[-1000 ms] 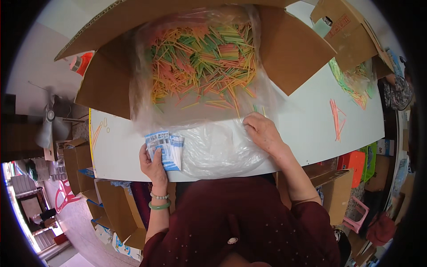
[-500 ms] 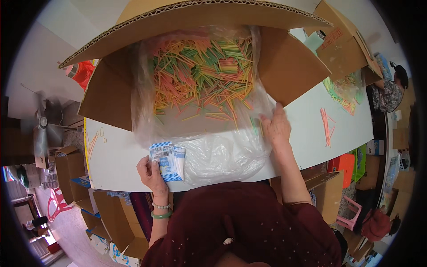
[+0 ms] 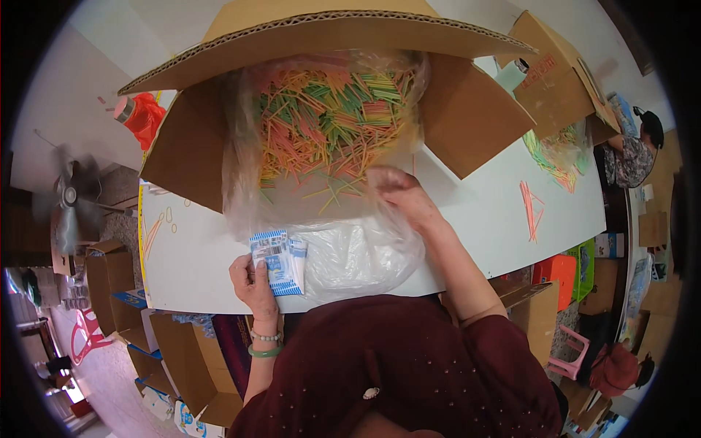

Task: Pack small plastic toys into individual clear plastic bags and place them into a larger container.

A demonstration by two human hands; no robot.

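Note:
My left hand (image 3: 253, 288) holds two blue-and-white packets (image 3: 274, 255) at the table's near edge, its thumb pressed on them. A clear plastic bag (image 3: 354, 252) spills out of an open cardboard box (image 3: 332, 38) in front of me. Inside lies a heap of thin straw-like sticks (image 3: 328, 120) in pink, green, yellow and orange. Over the bag's right side, close to the near edge of the heap, is my right hand (image 3: 405, 197). Its fingers are bent and smeared by motion; whether they pinch the film or a stick is not clear.
Several pink sticks (image 3: 531, 212) lie on the white table (image 3: 482, 233) at right. Beyond them stand another cardboard box (image 3: 555, 80) and a clear bag of sticks (image 3: 566, 157). A red-wrapped bottle (image 3: 139, 120) is at far left. Another person (image 3: 631, 157) sits at far right.
My right hand has moved left and inward from the bag's right edge toward the heap. The left hand still holds the packets. The view has shifted slightly.

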